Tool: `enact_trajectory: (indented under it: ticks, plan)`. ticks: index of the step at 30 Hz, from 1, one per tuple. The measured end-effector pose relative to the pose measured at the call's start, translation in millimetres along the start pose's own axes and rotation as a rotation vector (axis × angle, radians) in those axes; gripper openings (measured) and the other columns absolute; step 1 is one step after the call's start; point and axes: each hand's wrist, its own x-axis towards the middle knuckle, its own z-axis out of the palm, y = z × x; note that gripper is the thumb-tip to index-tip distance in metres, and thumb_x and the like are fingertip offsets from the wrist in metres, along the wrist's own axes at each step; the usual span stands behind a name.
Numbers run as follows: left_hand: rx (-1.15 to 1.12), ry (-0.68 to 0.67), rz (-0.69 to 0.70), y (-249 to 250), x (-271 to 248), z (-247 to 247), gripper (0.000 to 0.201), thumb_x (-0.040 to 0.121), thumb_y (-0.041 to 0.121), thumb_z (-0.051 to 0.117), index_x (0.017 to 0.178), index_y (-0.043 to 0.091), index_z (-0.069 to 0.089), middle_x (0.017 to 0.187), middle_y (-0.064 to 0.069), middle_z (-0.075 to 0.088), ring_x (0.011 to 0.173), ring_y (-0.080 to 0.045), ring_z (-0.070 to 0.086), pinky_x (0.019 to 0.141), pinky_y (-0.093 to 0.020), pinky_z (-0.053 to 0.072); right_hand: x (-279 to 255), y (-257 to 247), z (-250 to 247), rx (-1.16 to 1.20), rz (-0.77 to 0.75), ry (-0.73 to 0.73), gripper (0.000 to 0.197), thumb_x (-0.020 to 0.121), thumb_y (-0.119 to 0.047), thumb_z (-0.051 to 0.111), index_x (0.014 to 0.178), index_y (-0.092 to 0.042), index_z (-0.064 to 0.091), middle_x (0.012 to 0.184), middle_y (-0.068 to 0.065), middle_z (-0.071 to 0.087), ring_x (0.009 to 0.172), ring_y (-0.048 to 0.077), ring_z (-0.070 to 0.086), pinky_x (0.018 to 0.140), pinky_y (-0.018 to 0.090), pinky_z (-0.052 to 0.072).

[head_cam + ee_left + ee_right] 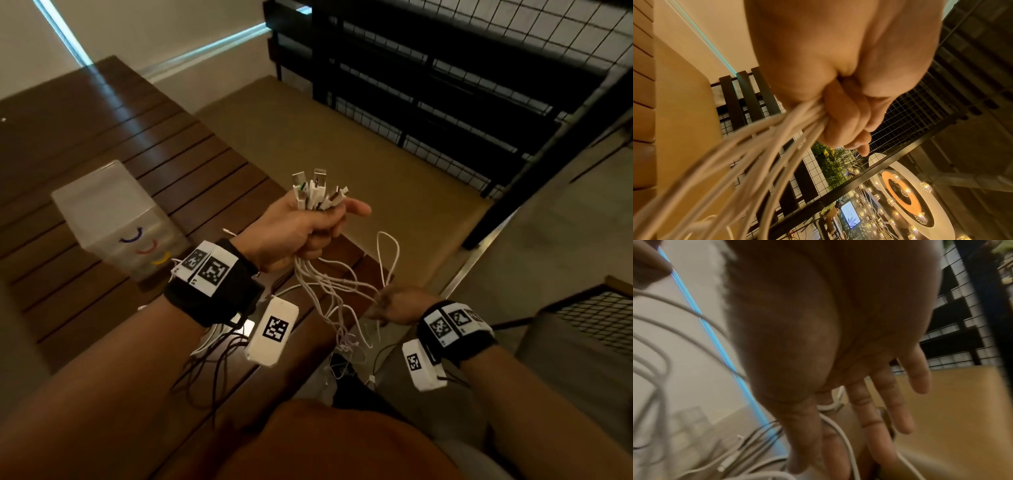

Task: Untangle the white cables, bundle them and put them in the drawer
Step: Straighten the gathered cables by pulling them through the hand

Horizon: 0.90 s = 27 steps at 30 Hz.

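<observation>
My left hand point(301, 229) is raised over the table edge and grips a bunch of white cables point(329, 284) in a fist. Their plugs point(317, 192) stick up above the fist, and the tangled lengths hang down below it. In the left wrist view the curled left hand point(838, 113) clamps the cables point(756, 154). Lower right, my right hand point(394, 305) is in the hanging strands. There the right hand point(838, 353) has one white cable point(840, 431) running between thumb and forefinger, its other fingers straight. A translucent drawer box point(102, 205) with coloured handles stands on the left.
The drawer box stands on a brown slatted table point(102, 120). A black railing with wire mesh point(445, 85) runs across the back right. A mesh basket point(589, 318) sits at the right. More white cable ends and thin black wires point(212, 363) lie under my left wrist.
</observation>
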Motion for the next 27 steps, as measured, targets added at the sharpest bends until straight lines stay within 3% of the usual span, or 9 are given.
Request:
enact_trajectory:
  ticks: [2, 4, 10, 13, 17, 19, 22, 25, 27]
  plan:
    - [-0.004, 0.0, -0.004, 0, 4, 2, 0.028, 0.1, 0.016, 0.04, 0.112, 0.014, 0.066, 0.072, 0.001, 0.05, 0.044, -0.005, 0.027, 0.04, -0.021, 0.017, 6, 15, 4, -0.023, 0.061, -0.03, 0.039, 0.102, -0.03, 0.044, 0.129, -0.005, 0.057, 0.134, 0.012, 0.055, 0.125, 0.026, 0.05, 0.096, 0.027, 0.038]
    - [-0.012, -0.005, -0.016, 0, 8, 5, 0.029, 0.1, 0.016, 0.039, 0.112, 0.014, 0.065, 0.072, 0.002, 0.049, 0.044, -0.005, 0.027, 0.041, -0.022, 0.016, 15, 32, 7, 0.074, 0.09, 0.026, 0.037, 0.103, -0.024, 0.042, 0.118, 0.002, 0.063, 0.122, 0.019, 0.062, 0.115, 0.031, 0.058, 0.086, 0.029, 0.041]
    - [-0.015, -0.105, -0.045, 8, 24, 31, 0.032, 0.102, 0.013, 0.036, 0.126, 0.015, 0.057, 0.073, 0.001, 0.047, 0.042, -0.003, 0.028, 0.036, -0.014, 0.025, 29, 71, 10, 0.216, 0.319, 0.103, 0.026, 0.1, -0.025, 0.045, 0.11, -0.009, 0.063, 0.105, 0.011, 0.064, 0.091, 0.026, 0.059, 0.076, 0.033, 0.046]
    - [0.004, -0.102, 0.011, 13, 37, 40, 0.03, 0.102, 0.015, 0.037, 0.119, 0.011, 0.061, 0.074, 0.003, 0.048, 0.043, -0.001, 0.028, 0.038, -0.015, 0.024, 28, 101, 20, 0.275, 0.468, 0.15, 0.035, 0.099, -0.03, 0.045, 0.113, -0.003, 0.062, 0.119, 0.018, 0.064, 0.101, 0.032, 0.063, 0.078, 0.035, 0.048]
    - [-0.002, -0.019, 0.04, 8, 52, 48, 0.031, 0.103, 0.017, 0.038, 0.101, 0.01, 0.068, 0.08, 0.001, 0.048, 0.048, -0.003, 0.03, 0.044, -0.017, 0.027, 24, 113, 21, 0.22, 0.444, 0.106, 0.047, 0.093, -0.021, 0.059, 0.138, -0.017, 0.047, 0.145, 0.012, 0.045, 0.129, 0.03, 0.048, 0.103, 0.036, 0.042]
    - [0.022, 0.009, 0.044, 4, 58, 55, 0.033, 0.103, 0.02, 0.037, 0.096, 0.011, 0.067, 0.082, 0.001, 0.05, 0.051, -0.004, 0.032, 0.048, -0.018, 0.029, 17, 108, 7, 0.247, 0.349, 0.133, 0.065, 0.091, -0.016, 0.063, 0.148, -0.02, 0.032, 0.151, 0.009, 0.037, 0.133, 0.027, 0.042, 0.109, 0.034, 0.037]
    - [-0.012, 0.076, 0.037, -1, 67, 67, 0.035, 0.104, 0.023, 0.035, 0.088, 0.008, 0.064, 0.077, 0.0, 0.051, 0.054, -0.005, 0.039, 0.052, -0.019, 0.035, -5, 75, -28, 0.536, -0.064, 0.163, 0.072, 0.084, -0.004, 0.068, 0.144, -0.026, 0.034, 0.13, -0.011, 0.048, 0.112, 0.008, 0.05, 0.107, 0.041, 0.041]
    - [-0.101, 0.131, 0.042, -5, 77, 77, 0.038, 0.103, 0.028, 0.036, 0.083, 0.008, 0.06, 0.07, -0.003, 0.052, 0.057, -0.01, 0.044, 0.054, -0.022, 0.04, -34, 24, -57, 0.653, -0.306, 0.213, 0.051, 0.077, -0.018, 0.076, 0.11, -0.049, 0.052, 0.113, -0.024, 0.056, 0.103, -0.005, 0.054, 0.094, 0.03, 0.047]
    - [-0.164, 0.159, 0.05, -4, 82, 81, 0.038, 0.103, 0.03, 0.036, 0.081, 0.009, 0.058, 0.069, -0.004, 0.053, 0.058, -0.012, 0.046, 0.057, -0.026, 0.04, -46, 4, -66, 0.675, -0.372, 0.216, 0.036, 0.077, -0.013, 0.076, 0.095, -0.039, 0.059, 0.096, -0.014, 0.065, 0.087, -0.007, 0.062, 0.08, 0.024, 0.052]
